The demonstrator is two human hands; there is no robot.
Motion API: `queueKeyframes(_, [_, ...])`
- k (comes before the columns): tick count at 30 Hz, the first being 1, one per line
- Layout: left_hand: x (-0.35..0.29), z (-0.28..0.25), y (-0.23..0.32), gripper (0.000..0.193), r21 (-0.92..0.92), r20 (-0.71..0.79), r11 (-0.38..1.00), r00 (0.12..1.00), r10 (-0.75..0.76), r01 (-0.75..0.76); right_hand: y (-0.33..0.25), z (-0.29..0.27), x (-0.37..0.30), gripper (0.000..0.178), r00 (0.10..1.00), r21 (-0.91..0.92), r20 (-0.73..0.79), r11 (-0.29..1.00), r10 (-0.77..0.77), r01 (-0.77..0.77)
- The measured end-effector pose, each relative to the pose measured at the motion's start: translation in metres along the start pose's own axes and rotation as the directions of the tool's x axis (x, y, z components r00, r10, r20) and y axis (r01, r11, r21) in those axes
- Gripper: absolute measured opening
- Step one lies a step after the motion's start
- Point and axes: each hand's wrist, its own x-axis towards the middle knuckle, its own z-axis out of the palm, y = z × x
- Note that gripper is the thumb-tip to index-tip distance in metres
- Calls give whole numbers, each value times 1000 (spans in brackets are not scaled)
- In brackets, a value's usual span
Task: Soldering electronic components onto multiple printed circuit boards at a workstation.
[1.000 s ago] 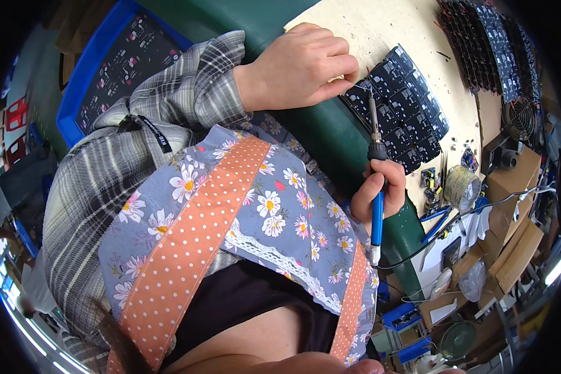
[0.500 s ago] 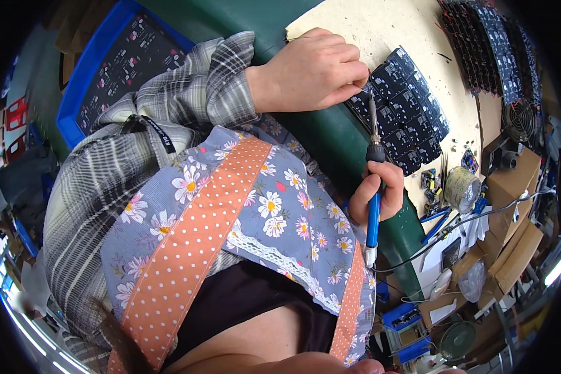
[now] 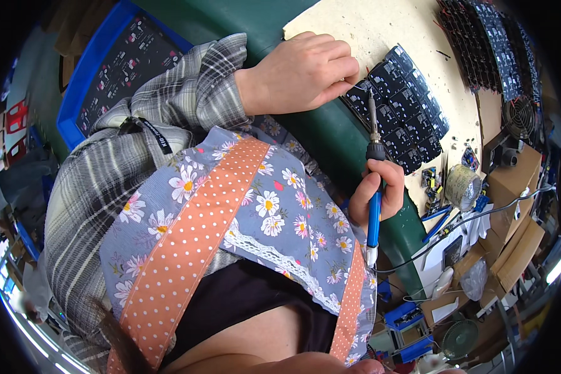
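Note:
A black panel of joined circuit boards (image 3: 411, 109) lies on the pale work board (image 3: 349, 25). My right hand (image 3: 389, 187) grips a soldering iron (image 3: 374, 221) by its blue handle. The iron's metal tip points away from me and meets the panel's left part, as far as I can see. Thin solder wire (image 3: 359, 86) sticks out of the pinched fingers of my left hand (image 3: 308, 70), its end close to the iron's tip. That hand hovers at the panel's left edge, palm side hidden.
Stacked black board panels (image 3: 480, 50) stand at the far right. A blue tray (image 3: 68, 115) holding more boards sits on the left. Right of the panel are a wrapped roll (image 3: 462, 188), small parts, pens and cardboard boxes (image 3: 514, 177). The iron's cable (image 3: 417, 254) trails right.
My left hand has shifted slightly left, and more of the solder wire shows between its fingers and the iron's tip. The iron and my right hand have hardly moved.

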Motion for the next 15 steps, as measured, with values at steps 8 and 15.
queueKeyframes(8, [5, 9, 0, 15, 17, 2, 1000, 1000, 14, -14, -1, 0, 1, 8, 1000, 13, 16, 1000, -2, 2])
queueKeyframes(15, [4, 8, -2, 13, 57, -86, 997, 995, 52, -47, -2, -1, 0, 8, 1000, -52, 8, 999, -5, 6])
